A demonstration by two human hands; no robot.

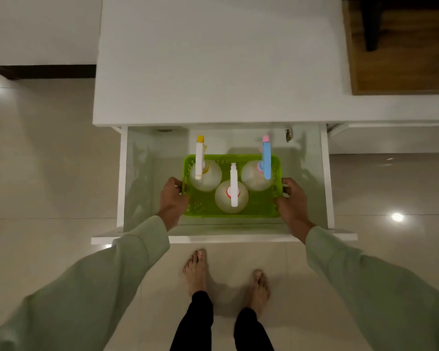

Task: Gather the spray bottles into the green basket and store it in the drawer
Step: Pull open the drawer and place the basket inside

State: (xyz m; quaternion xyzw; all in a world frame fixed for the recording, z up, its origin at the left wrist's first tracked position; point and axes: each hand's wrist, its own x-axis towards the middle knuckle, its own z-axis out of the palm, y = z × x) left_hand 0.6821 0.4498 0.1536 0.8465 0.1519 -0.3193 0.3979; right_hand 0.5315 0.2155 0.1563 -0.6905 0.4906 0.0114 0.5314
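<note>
The green basket [261,211] is inside the open white drawer [223,238], seen from above. Three clear spray bottles stand upright in it: one with a yellow-tipped white trigger [200,160] at the back left, one with a blue and pink trigger [266,160] at the back right, and one with a white trigger and red collar [233,188] in the front middle. My left hand [173,201] grips the basket's left end. My right hand [293,202] grips its right end. Whether the basket rests on the drawer floor, I cannot tell.
The white cabinet top [218,59] lies above the drawer. A small wrapper [288,135] sits at the drawer's back right corner. My bare feet [195,272] stand on the glossy tiled floor just before the drawer front. A wooden floor area [403,59] is at the far right.
</note>
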